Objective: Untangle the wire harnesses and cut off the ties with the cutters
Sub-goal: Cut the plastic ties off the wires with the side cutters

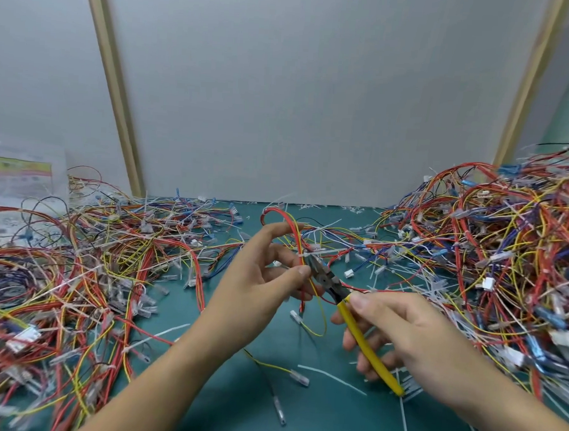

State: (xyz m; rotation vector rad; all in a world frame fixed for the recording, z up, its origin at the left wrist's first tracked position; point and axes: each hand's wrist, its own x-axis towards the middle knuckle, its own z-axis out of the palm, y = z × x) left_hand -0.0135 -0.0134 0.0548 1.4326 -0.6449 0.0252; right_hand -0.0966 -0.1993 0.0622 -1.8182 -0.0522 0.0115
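Observation:
My left hand [260,273] pinches a small harness of red and yellow wires [294,230] and holds it above the green mat. A white tie [322,252] wraps this harness just above my thumb. My right hand [399,333] grips the yellow-handled cutters [365,344]. Their dark jaws [320,270] sit at the tie, right beside my left thumb. Loose ends of the held harness hang down between my two hands.
A large tangled heap of harnesses [505,260] rises at the right, and a flatter heap [76,263] covers the left. Cut white ties [330,376] litter the green mat [233,407]. A plastic bag [21,172] leans at the far left. A grey wall [299,100] stands behind.

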